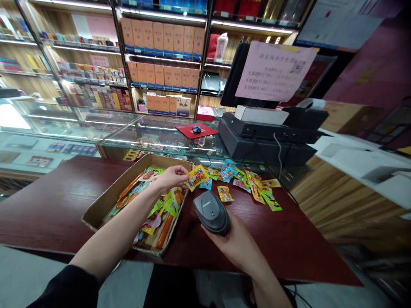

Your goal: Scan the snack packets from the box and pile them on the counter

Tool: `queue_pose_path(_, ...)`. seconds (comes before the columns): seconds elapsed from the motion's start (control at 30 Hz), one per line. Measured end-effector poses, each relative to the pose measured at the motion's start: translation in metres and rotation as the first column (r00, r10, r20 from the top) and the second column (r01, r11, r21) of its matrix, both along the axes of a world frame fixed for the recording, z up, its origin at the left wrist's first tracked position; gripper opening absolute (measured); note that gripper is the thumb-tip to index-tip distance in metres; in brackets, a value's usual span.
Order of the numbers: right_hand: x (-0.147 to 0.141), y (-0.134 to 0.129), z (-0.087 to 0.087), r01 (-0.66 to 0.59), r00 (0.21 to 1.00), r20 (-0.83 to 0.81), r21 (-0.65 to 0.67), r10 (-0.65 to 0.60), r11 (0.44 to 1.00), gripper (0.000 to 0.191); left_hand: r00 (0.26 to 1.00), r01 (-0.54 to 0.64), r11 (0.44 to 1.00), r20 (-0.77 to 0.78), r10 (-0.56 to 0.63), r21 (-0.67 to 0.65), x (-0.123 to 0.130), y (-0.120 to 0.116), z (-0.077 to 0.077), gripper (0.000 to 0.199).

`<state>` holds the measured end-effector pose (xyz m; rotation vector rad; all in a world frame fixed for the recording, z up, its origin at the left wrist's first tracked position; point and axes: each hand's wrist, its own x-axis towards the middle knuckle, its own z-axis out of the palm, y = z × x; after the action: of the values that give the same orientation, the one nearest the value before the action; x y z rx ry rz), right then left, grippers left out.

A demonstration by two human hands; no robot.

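Yellow snack packet [196,176] is clamped in the left grip [173,178] near the cardboard box [104,204], the right grip [236,239] encloses a barcode scanner [211,212], and handling appears partway: loose packets [254,188] lie on the tabletop [289,239], boxed packets [172,202] remain.

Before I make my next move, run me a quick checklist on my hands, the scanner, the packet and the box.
1. Left hand gripping the yellow packet: ok, fingertips at its left edge.
2. Right hand gripping the scanner: ok, held around its body.
3. Scanner aimed at the packet's barcode: cannot tell from this angle.
4. Cardboard box open on top: ok, contents showing.
5. Loose packets in tidy order: not ok, they are scattered and overlapping on the table, right of the box.
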<state>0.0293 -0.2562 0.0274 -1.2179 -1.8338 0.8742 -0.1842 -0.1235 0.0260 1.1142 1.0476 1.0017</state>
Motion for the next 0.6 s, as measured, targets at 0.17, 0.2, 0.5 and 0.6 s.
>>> queue_pose_path(0.17,0.007,-0.002,0.001,-0.005,1.000,-0.025,0.013,0.005,1.000,0.032,0.989,-0.145,0.986,-0.001,0.146,0.088,-0.036,-0.001,0.014,0.037)
queue_pose_path(0.2,0.009,-0.002,0.001,-0.001,1.000,-0.030,0.015,0.002,1.000,0.032,0.979,-0.199,0.974,-0.009,0.201,0.112,-0.045,-0.002,0.018,0.039)
queue_pose_path(0.5,0.035,-0.005,-0.001,0.025,0.996,-0.092,0.026,-0.022,0.999,0.034,0.961,-0.186,0.965,-0.171,0.218,0.186,-0.023,-0.003,0.029,0.045)
queue_pose_path(0.6,0.054,-0.007,-0.003,0.060,0.991,-0.121,0.009,-0.059,0.998,0.031,0.967,-0.051,0.984,-0.238,0.091,0.169,0.021,0.006,0.021,0.043)
